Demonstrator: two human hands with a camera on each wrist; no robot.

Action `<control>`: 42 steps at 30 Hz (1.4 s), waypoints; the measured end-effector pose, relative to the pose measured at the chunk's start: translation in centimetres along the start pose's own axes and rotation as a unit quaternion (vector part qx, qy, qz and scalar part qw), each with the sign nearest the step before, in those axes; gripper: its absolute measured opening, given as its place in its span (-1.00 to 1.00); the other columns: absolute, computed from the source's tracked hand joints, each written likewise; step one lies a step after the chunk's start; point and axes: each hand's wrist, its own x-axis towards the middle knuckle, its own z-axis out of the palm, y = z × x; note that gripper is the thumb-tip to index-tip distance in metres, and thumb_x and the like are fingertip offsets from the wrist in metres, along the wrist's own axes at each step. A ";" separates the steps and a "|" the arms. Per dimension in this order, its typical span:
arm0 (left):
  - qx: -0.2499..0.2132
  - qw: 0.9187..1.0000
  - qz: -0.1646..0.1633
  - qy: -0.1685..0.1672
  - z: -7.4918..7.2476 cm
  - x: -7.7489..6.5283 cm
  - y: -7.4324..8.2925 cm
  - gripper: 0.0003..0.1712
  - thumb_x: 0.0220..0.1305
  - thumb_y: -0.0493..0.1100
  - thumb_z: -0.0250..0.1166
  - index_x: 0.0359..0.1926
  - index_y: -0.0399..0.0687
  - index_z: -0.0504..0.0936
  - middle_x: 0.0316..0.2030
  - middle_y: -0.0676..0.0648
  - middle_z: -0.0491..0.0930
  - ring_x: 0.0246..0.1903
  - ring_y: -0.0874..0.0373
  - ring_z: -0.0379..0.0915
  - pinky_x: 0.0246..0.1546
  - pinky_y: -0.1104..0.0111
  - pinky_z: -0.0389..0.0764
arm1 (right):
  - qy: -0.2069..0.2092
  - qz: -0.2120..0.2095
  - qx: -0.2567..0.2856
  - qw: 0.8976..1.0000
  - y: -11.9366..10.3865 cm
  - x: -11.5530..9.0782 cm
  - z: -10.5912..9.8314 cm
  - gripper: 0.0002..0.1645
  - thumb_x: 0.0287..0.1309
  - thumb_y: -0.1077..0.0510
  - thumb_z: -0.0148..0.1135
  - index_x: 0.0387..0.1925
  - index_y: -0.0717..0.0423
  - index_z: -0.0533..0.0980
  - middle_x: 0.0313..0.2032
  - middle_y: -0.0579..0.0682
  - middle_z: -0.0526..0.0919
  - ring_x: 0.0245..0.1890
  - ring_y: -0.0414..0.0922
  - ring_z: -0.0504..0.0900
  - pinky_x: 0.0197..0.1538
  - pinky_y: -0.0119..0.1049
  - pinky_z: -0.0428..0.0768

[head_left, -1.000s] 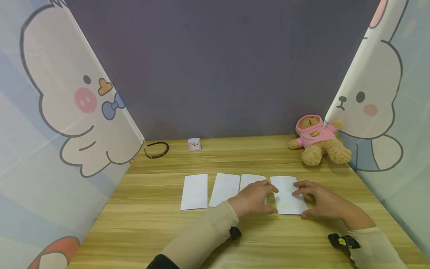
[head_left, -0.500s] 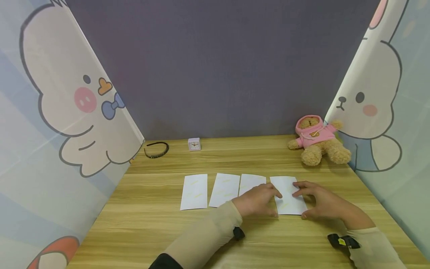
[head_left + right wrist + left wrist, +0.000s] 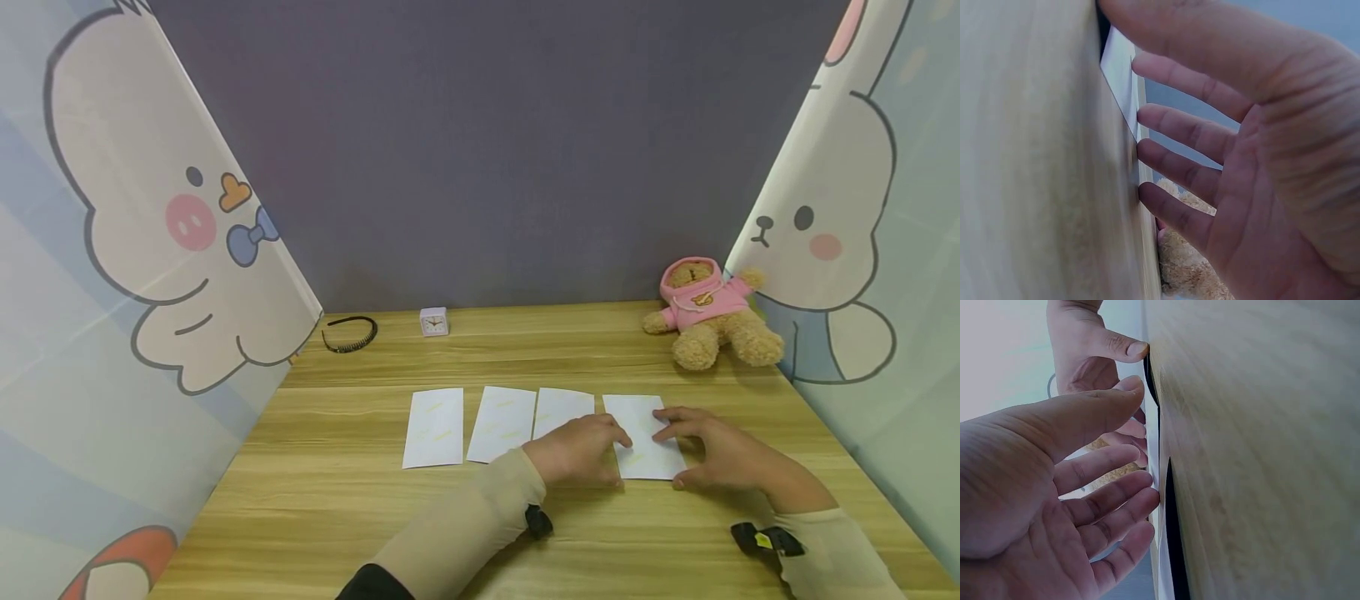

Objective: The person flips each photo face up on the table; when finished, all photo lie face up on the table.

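Note:
A white rectangular paper sheet [image 3: 637, 417] with a faint yellow strip lies flat on the table between my hands. My left hand [image 3: 581, 450] rests at its left edge, index fingertip over the paper and thumb near the lower left corner. On the other side, my right hand [image 3: 727, 454] touches the right edge with loosely bent, spread fingers. Both wrist views show spread fingers with the fingertips down at the paper and tabletop; neither hand grips anything. Another sheet [image 3: 558, 404] is partly covered by my left hand. Two more sheets, one being the leftmost sheet [image 3: 435, 429], lie farther left.
Along the back of the wooden table [image 3: 315, 500] are a black headband [image 3: 352, 335], a small white clock [image 3: 434, 322] and a teddy bear [image 3: 708, 308] in a pink hoodie. A dark panel [image 3: 487, 150] stands behind, with cartoon-printed walls at both sides.
My left hand has slid slightly right, its index fingertip now further over the right-hand sheet. My right hand has hardly moved, and the other sheets lie as before.

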 end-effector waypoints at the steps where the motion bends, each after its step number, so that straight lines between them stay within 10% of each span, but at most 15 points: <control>1: 0.002 1.000 0.001 0.000 0.0 0.0 0.0 -0.36 0.21 0.19 0.57 0.27 0.18 0.66 0.15 0.19 0.55 0.14 0.36 0.47 0.19 0.55 0.43 | 0.000 0.000 0.001 1.000 0.0 0.0 0.0 -0.32 -0.20 -0.21 0.74 0.03 -0.17 0.73 0.37 0.13 0.51 0.37 0.33 0.38 0.28 -0.24 0.44; 21: -0.017 0.999 -0.026 0.006 0.3 0.2 -0.1 -0.39 0.21 0.21 0.56 0.25 0.25 0.66 0.17 0.24 0.52 0.16 0.38 0.46 0.21 0.54 0.42 | 0.005 0.005 -0.009 1.000 0.0 0.2 0.3 -0.26 -0.22 -0.23 0.76 0.08 -0.18 0.70 0.37 0.12 0.49 0.37 0.30 0.41 0.22 0.16 0.52; 42: -0.016 1.000 -0.021 0.013 0.5 0.1 0.1 -0.48 0.21 0.25 0.54 0.16 0.31 0.73 0.10 0.26 0.56 0.11 0.37 0.48 0.16 0.52 0.46 | 0.034 -0.031 0.013 0.999 0.0 -0.1 0.4 -0.67 0.09 0.03 0.63 -0.08 -0.28 0.77 0.30 0.12 0.58 0.31 0.31 0.43 0.25 -0.52 0.33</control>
